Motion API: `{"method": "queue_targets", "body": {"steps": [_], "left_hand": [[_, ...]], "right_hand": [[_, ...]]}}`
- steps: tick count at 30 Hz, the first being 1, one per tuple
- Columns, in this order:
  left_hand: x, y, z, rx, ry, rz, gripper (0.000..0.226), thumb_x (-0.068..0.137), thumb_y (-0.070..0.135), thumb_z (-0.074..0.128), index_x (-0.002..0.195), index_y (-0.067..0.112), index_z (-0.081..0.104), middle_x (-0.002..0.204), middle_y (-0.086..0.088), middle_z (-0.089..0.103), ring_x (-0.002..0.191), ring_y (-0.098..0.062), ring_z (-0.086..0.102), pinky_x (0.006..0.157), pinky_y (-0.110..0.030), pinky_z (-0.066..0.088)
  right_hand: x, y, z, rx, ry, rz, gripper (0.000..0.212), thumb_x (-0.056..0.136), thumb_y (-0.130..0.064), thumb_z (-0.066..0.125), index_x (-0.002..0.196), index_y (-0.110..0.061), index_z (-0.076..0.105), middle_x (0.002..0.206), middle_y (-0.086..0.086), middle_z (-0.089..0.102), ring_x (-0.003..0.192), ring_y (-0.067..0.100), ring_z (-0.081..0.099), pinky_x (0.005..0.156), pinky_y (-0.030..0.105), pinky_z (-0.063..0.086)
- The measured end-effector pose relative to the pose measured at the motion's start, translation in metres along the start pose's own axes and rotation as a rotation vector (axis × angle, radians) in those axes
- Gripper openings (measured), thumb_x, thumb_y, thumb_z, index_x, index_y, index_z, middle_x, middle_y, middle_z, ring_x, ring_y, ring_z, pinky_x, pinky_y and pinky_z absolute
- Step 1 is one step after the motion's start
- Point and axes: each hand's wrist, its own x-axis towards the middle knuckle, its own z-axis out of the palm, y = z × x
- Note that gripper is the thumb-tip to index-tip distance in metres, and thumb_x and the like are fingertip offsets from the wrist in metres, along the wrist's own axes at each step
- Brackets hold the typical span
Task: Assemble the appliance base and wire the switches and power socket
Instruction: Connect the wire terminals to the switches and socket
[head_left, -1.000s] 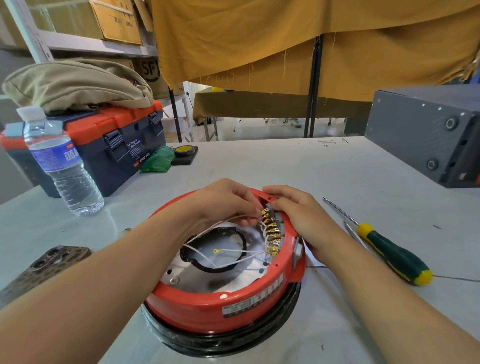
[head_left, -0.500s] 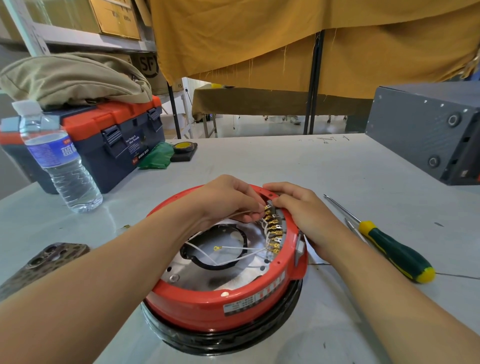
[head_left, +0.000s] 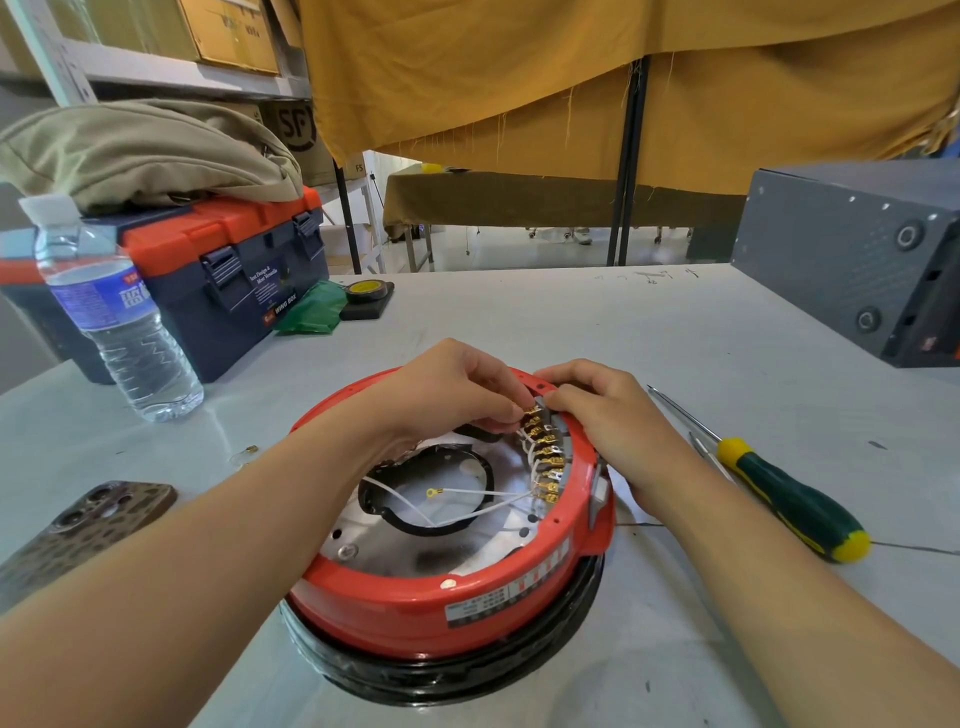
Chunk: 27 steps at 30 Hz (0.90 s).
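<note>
Both grips pinch brass terminals (head_left: 540, 447) inside the red base (head_left: 415, 608) on the grey table (head_left: 571, 322); yellow curtain (head_left: 519, 73) behind.

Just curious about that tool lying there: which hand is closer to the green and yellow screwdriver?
Right. The right hand rests on the red appliance base's rim, just left of the green and yellow screwdriver; the left hand is farther left.

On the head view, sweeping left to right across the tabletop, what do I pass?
phone → water bottle → red appliance base → screwdriver → grey box
</note>
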Motion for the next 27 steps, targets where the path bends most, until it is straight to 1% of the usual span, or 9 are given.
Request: {"method": "queue_targets", "body": {"steps": [5, 7, 9, 11, 14, 16, 20, 24, 27], "left_hand": [[-0.0034, 0.0012, -0.0016, 0.129, 0.002, 0.080, 0.018, 0.077, 0.004, 0.072, 0.075, 0.022, 0.075, 0.079, -0.014, 0.071, 0.067, -0.011, 0.064, 0.066, -0.018, 0.053], [-0.0033, 0.0009, -0.0011, 0.193, 0.024, 0.093, 0.014, 0.077, 0.009, 0.073, 0.076, 0.023, 0.075, 0.077, -0.007, 0.072, 0.067, -0.012, 0.065, 0.068, -0.021, 0.055], [-0.0034, 0.0010, -0.0009, 0.256, 0.050, 0.098, 0.011, 0.077, 0.014, 0.074, 0.074, 0.024, 0.074, 0.073, 0.000, 0.072, 0.067, -0.012, 0.067, 0.072, -0.026, 0.057], [-0.0042, 0.0020, -0.0012, 0.306, 0.048, 0.110, 0.013, 0.078, 0.017, 0.074, 0.070, 0.027, 0.073, 0.068, 0.006, 0.072, 0.065, -0.009, 0.066, 0.072, -0.027, 0.056], [-0.0057, 0.0041, -0.0018, 0.345, 0.029, 0.128, 0.019, 0.080, 0.016, 0.071, 0.068, 0.031, 0.071, 0.066, 0.012, 0.070, 0.063, -0.001, 0.064, 0.069, -0.020, 0.055], [-0.0064, 0.0050, -0.0019, 0.370, 0.033, 0.140, 0.019, 0.081, 0.016, 0.069, 0.070, 0.031, 0.071, 0.067, 0.012, 0.070, 0.064, 0.000, 0.063, 0.067, -0.016, 0.053], [-0.0074, 0.0052, -0.0010, 0.421, 0.045, 0.164, 0.021, 0.083, 0.017, 0.067, 0.069, 0.033, 0.068, 0.063, 0.015, 0.067, 0.063, 0.000, 0.061, 0.065, -0.018, 0.051], [-0.0075, 0.0051, -0.0001, 0.456, 0.051, 0.188, 0.024, 0.084, 0.017, 0.067, 0.068, 0.036, 0.065, 0.063, 0.017, 0.063, 0.061, 0.001, 0.058, 0.063, -0.015, 0.044], [-0.0074, 0.0046, 0.0024, 0.479, 0.063, 0.211, 0.018, 0.085, 0.017, 0.066, 0.073, 0.032, 0.067, 0.068, 0.014, 0.065, 0.066, -0.002, 0.060, 0.064, -0.018, 0.048]], "right_hand": [[0.0002, 0.0001, -0.0001, -0.024, 0.032, -0.036, 0.020, 0.085, -0.014, 0.058, 0.097, -0.023, 0.071, 0.094, 0.003, 0.070, 0.080, 0.020, 0.068, 0.070, 0.030, 0.055], [0.0005, 0.0005, 0.0003, -0.036, 0.045, -0.043, 0.021, 0.085, -0.015, 0.058, 0.099, -0.023, 0.071, 0.099, 0.004, 0.069, 0.084, 0.020, 0.067, 0.074, 0.032, 0.055], [0.0009, 0.0011, 0.0004, -0.054, 0.063, -0.047, 0.022, 0.085, -0.016, 0.059, 0.101, -0.023, 0.072, 0.105, 0.005, 0.066, 0.091, 0.022, 0.066, 0.082, 0.037, 0.055], [0.0010, 0.0009, 0.0003, -0.063, 0.072, -0.052, 0.022, 0.084, -0.016, 0.060, 0.102, -0.023, 0.072, 0.106, 0.006, 0.066, 0.094, 0.022, 0.065, 0.085, 0.039, 0.054], [0.0014, 0.0010, 0.0004, -0.064, 0.071, -0.055, 0.022, 0.085, -0.017, 0.060, 0.102, -0.023, 0.072, 0.106, 0.006, 0.066, 0.094, 0.022, 0.065, 0.085, 0.039, 0.055], [0.0014, 0.0012, 0.0007, -0.071, 0.070, -0.058, 0.022, 0.085, -0.017, 0.060, 0.102, -0.023, 0.072, 0.107, 0.006, 0.066, 0.093, 0.022, 0.065, 0.084, 0.038, 0.055], [0.0012, 0.0011, 0.0005, -0.068, 0.088, -0.067, 0.021, 0.084, -0.016, 0.061, 0.101, -0.021, 0.072, 0.106, 0.005, 0.065, 0.095, 0.021, 0.064, 0.085, 0.038, 0.054], [0.0002, 0.0009, 0.0001, -0.078, 0.110, -0.093, 0.018, 0.084, -0.015, 0.062, 0.099, -0.020, 0.072, 0.103, 0.001, 0.063, 0.092, 0.017, 0.064, 0.080, 0.031, 0.054], [-0.0003, 0.0006, 0.0003, -0.081, 0.115, -0.109, 0.018, 0.085, -0.014, 0.062, 0.098, -0.019, 0.072, 0.100, 0.000, 0.062, 0.092, 0.016, 0.063, 0.078, 0.029, 0.053]]}}
